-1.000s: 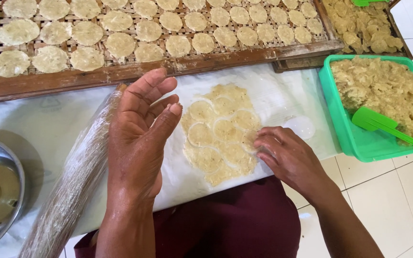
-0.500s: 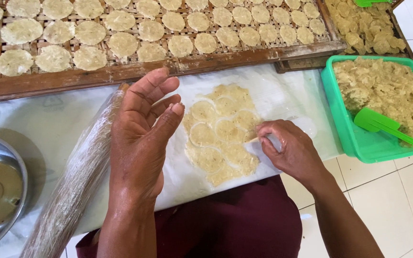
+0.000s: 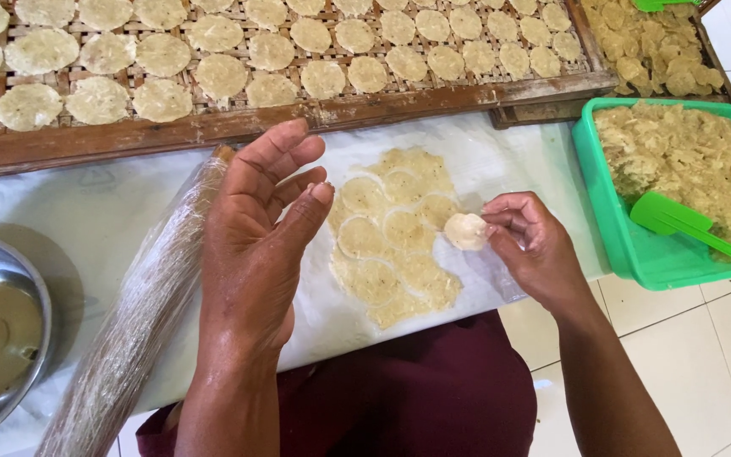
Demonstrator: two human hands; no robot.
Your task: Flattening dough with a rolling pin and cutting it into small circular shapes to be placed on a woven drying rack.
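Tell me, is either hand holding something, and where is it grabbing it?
The right hand pinches a small round dough disc by its right edge, between the fingertips. The left hand is open above the white sheet and holds nothing.

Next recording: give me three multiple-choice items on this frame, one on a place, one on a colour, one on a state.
1. Where does the plastic-wrapped rolling pin lie?
A. left of the left hand
B. inside the green plastic tub
C. on the woven bamboo drying tray

2. What colour is the plastic scoop in the tub?
A. red
B. green
C. white

3. What is the right hand doing?
A. resting empty
B. gripping the scoop
C. pinching a pale round dough disc

Key: 1 A, the pin runs slantwise down the white sheet beside that hand; 2 B, it matches the tub; 3 C, the fingertips hold the disc at the edge of the flattened cut dough sheet.
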